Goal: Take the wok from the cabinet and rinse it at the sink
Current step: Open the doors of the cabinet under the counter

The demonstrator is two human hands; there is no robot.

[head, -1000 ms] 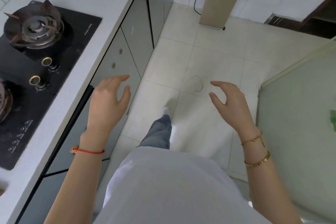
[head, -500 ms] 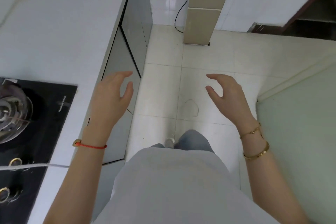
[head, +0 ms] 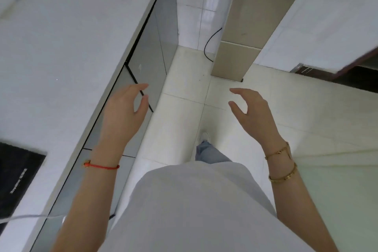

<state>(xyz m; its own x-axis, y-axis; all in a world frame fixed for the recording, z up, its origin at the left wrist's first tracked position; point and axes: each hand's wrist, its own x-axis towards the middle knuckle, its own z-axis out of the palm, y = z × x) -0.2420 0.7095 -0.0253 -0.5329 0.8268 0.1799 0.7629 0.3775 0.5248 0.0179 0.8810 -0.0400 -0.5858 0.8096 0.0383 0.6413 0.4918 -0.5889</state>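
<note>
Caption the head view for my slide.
Both empty hands, left and right, raised beside closed grey cabinet doors under the white countertop.

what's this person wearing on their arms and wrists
Both forearms are bare, with no sleeves in view. The left hand has a thin red string bracelet with a small knot or bead at its wrist. The right hand has two gold pieces at its wrist: a slim gold chain bracelet and, further up the arm, a thicker gold bangle.
</note>
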